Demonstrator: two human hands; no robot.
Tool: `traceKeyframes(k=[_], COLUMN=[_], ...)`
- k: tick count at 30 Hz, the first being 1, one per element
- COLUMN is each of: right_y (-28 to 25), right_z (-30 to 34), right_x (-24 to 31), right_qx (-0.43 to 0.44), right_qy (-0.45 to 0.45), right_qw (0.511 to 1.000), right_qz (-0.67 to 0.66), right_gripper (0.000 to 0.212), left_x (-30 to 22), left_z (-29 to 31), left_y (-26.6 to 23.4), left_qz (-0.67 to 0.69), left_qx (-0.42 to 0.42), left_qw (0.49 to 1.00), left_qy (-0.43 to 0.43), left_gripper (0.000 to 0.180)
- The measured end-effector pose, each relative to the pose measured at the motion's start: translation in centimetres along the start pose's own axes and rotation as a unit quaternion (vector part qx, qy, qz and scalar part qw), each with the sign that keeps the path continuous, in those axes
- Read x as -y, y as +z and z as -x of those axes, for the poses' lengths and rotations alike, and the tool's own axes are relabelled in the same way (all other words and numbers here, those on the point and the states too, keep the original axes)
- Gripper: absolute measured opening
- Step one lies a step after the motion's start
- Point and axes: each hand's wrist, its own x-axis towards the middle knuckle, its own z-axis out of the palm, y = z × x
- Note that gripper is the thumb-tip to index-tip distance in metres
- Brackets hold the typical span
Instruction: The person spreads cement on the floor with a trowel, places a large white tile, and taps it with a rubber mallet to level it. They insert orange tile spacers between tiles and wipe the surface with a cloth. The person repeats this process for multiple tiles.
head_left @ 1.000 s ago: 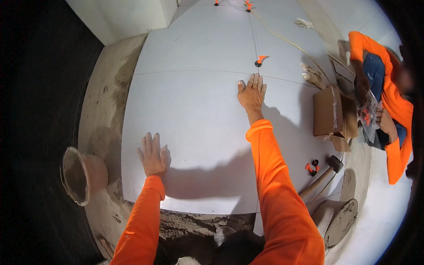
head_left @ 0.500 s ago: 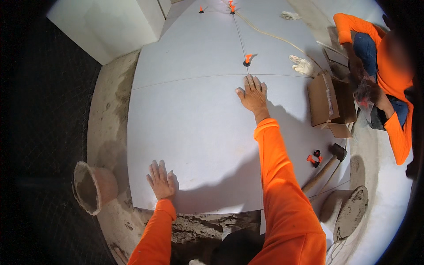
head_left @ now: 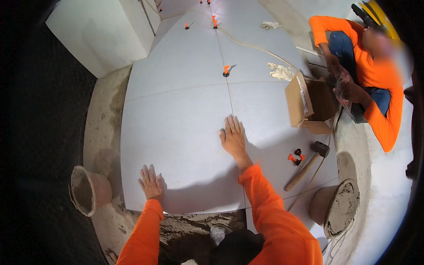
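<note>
A large light-grey floor tile (head_left: 176,128) lies in front of me. On its near left corner my left hand (head_left: 151,183) rests palm down, fingers spread. Farther forward, my right hand (head_left: 233,138) lies flat at the tile's right edge, its fingertips by the seam with the neighbouring tile. Neither hand holds anything. Beyond the right hand, an orange and black tile-levelling clip (head_left: 226,70) stands near the crossing of the joints. Rough wet mortar (head_left: 185,227) shows below the tile's near edge.
To the right lie a rubber mallet (head_left: 320,149), loose levelling clips (head_left: 297,157), an open cardboard box (head_left: 298,99) and cloth gloves (head_left: 280,71). Mortar buckets stand left (head_left: 99,190) and right (head_left: 320,205). A co-worker in orange (head_left: 375,75) sits at the right, holding a plastic bag (head_left: 343,88).
My right hand has drawn back toward me along the seam, away from the joint crossing. My left hand stays at the near left corner. The view has shifted slightly.
</note>
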Motion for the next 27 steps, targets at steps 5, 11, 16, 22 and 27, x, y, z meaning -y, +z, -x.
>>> traceKeyframes(k=[5,11,16,22,27], right_y=[-6.7,-12.3,-12.0,-13.9,-13.7], right_z=[12.4,26.1,19.8,3.8,5.0], right_x=[2.0,1.7,2.2,5.8,7.5], right_qx=[0.055,0.015,0.043,0.152,0.149], right_qy=[0.24,0.214,0.059,-0.218,-0.209], right_qw=[0.654,0.212,0.052,0.082,0.115], right_qz=[-0.715,-0.954,-0.996,-0.961,-0.96], right_gripper=[0.075,0.094,0.106,0.104,0.1], left_x=[0.2,0.0,-0.6,-0.8,-0.4], left_z=[2.0,3.8,4.0,5.2,7.0], left_y=[0.3,0.1,0.0,-0.7,-0.8], left_qz=[0.017,0.016,0.014,-0.004,0.029], left_qx=[0.012,0.037,0.05,0.083,0.078], left_qw=[1.0,0.999,0.998,0.996,0.996], left_qy=[-0.003,-0.01,-0.021,-0.026,-0.017], left_gripper=[0.07,0.073,0.074,0.072,0.074])
